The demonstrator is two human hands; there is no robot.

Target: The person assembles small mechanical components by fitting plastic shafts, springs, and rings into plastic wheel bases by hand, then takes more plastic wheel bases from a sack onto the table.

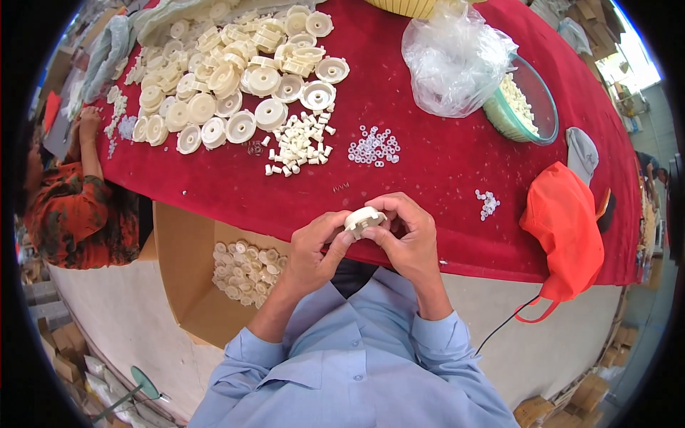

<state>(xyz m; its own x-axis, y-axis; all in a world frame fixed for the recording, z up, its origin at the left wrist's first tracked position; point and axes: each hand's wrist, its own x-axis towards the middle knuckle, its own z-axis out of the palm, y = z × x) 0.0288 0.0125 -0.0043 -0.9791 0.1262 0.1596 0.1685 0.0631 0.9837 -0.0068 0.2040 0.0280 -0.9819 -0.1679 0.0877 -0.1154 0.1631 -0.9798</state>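
Observation:
A cream plastic wheel-shaped part [364, 220] is held between my two hands, just off the near edge of the red-covered table. My left hand [320, 241] pinches its left side with thumb and fingers. On the other side my right hand [409, 234] grips it, thumb at the underside near a small stub. Beyond my hands lie a pile of small cream plugs [296, 143], a cluster of clear little rings [374, 147] and a few tiny springs [341, 188]. A large heap of similar cream wheel parts [235, 78] covers the table's far left.
Below the table edge at left stands a cardboard box [184, 271] holding more cream parts [247, 272]. At right are a plastic bag [457, 60], a green bowl [544, 96] of plugs, more clear rings [488, 205] and a red bag [564, 232]. Another person [84, 214] sits at left.

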